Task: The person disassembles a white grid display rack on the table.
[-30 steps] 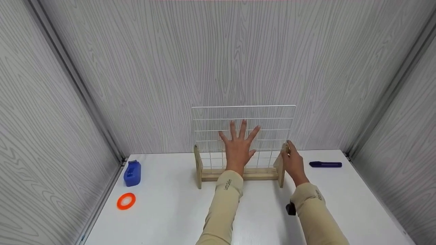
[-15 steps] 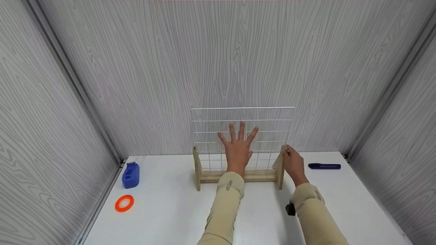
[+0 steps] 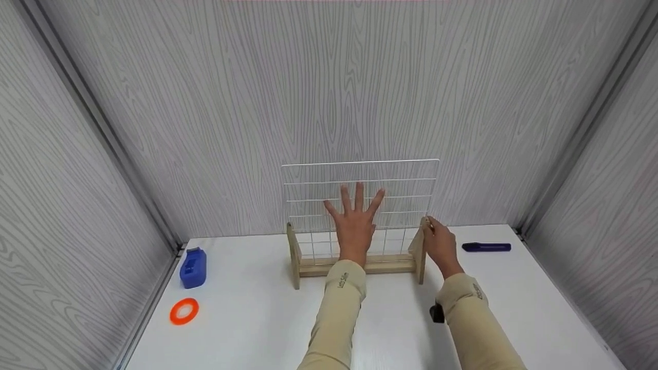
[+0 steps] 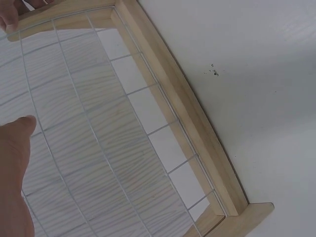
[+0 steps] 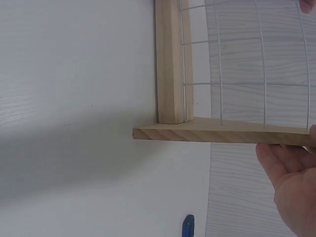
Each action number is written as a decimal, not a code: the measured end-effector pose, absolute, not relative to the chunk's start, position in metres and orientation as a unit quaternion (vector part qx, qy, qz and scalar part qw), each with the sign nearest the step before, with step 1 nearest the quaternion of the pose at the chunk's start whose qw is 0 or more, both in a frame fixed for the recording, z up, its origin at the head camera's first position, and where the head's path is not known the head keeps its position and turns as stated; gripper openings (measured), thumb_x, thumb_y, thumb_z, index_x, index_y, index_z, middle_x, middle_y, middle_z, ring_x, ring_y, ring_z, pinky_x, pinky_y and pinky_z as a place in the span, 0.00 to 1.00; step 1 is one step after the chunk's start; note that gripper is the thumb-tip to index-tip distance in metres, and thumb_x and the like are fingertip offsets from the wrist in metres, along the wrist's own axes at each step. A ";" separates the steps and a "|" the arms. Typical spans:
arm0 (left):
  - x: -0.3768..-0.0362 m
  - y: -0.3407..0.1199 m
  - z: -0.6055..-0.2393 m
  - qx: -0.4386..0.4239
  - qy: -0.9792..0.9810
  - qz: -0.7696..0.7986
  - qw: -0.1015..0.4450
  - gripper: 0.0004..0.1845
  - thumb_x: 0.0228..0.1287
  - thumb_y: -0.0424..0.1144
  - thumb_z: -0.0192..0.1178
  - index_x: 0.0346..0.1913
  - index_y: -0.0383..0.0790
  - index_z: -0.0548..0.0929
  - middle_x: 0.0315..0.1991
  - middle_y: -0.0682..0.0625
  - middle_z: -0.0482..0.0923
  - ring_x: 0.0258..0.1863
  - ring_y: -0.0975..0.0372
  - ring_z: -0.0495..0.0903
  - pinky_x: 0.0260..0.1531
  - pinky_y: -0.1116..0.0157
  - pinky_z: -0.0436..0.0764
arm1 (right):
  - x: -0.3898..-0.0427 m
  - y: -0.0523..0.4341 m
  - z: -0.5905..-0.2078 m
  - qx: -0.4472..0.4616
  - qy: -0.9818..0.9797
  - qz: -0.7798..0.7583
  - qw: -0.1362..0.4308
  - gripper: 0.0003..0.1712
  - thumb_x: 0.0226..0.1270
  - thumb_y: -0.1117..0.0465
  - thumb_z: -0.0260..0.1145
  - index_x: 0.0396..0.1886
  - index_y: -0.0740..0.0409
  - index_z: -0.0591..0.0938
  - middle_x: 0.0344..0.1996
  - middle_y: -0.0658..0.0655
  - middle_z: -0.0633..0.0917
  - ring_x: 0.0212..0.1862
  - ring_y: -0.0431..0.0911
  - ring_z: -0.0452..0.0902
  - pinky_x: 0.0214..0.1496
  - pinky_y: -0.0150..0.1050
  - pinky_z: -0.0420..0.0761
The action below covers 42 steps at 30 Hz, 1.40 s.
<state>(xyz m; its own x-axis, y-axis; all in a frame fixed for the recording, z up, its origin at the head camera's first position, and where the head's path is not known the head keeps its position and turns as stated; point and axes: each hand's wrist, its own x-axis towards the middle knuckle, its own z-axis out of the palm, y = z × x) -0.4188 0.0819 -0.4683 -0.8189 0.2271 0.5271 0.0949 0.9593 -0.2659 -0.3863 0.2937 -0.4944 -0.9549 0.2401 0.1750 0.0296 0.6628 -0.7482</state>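
A white wire grid panel (image 3: pixel 401 177) stands upright in a wooden base (image 3: pixel 383 264) with two end posts, at the back of the white table (image 3: pixel 257 318). My left hand (image 3: pixel 354 223) lies flat against the grid's front, fingers spread and straight. My right hand (image 3: pixel 439 244) grips the top of the right wooden post (image 3: pixel 420 252). In the left wrist view the grid wires (image 4: pixel 89 123) and wooden rail (image 4: pixel 182 108) fill the frame. The right wrist view shows the post (image 5: pixel 217 134) with my fingers (image 5: pixel 291 177) at its end.
A blue tape dispenser (image 3: pixel 193 267) and an orange tape roll (image 3: pixel 184 311) lie at the table's left edge. A dark blue marker (image 3: pixel 486 247) lies right of the stand. Grey wood-grain walls enclose the table on three sides.
The stand and both hands sit slightly further left in the view than before; the hands keep the same hold on the grid and post.
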 end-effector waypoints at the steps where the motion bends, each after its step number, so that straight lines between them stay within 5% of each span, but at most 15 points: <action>1: -0.419 0.082 -0.469 -0.085 -0.947 0.112 0.289 0.54 0.64 0.71 0.57 0.78 0.76 0.28 0.84 0.49 0.43 0.82 0.42 0.47 0.67 0.28 0.61 | -0.386 0.294 -0.495 -0.075 -0.902 0.405 0.131 0.28 0.83 0.59 0.48 0.76 0.67 0.64 0.68 0.74 0.73 0.69 0.66 0.71 0.70 0.60 0.72; 13: -0.418 0.083 -0.468 -0.080 -0.945 0.101 0.302 0.49 0.68 0.62 0.60 0.79 0.78 0.35 0.83 0.49 0.46 0.81 0.43 0.52 0.65 0.29 0.65 | -0.385 0.294 -0.497 -0.071 -0.898 0.412 0.140 0.28 0.82 0.62 0.48 0.76 0.68 0.64 0.67 0.74 0.74 0.69 0.66 0.72 0.69 0.60 0.74; 23: -0.425 0.085 -0.467 -0.074 -0.941 0.076 0.321 0.44 0.70 0.65 0.57 0.79 0.78 0.41 0.82 0.50 0.52 0.80 0.42 0.55 0.63 0.29 0.67 | -0.385 0.295 -0.499 -0.069 -0.900 0.400 0.155 0.28 0.81 0.62 0.49 0.75 0.68 0.65 0.66 0.74 0.75 0.68 0.66 0.73 0.68 0.60 0.75; 42: -0.426 0.085 -0.463 -0.081 -0.942 0.061 0.320 0.49 0.66 0.62 0.63 0.80 0.77 0.40 0.83 0.50 0.47 0.80 0.44 0.56 0.61 0.27 0.67 | -0.386 0.296 -0.502 -0.063 -0.907 0.387 0.154 0.27 0.81 0.62 0.49 0.75 0.67 0.67 0.65 0.73 0.77 0.68 0.66 0.73 0.68 0.61 0.74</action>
<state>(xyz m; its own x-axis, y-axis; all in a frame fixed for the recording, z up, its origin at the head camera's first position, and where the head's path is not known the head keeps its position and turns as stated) -0.4261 0.0853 -0.4631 -0.7816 0.1924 0.5934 0.1144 0.9793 -0.1669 -0.3864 0.2962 -0.5017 -0.9444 0.2335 0.2315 -0.0055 0.6927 -0.7212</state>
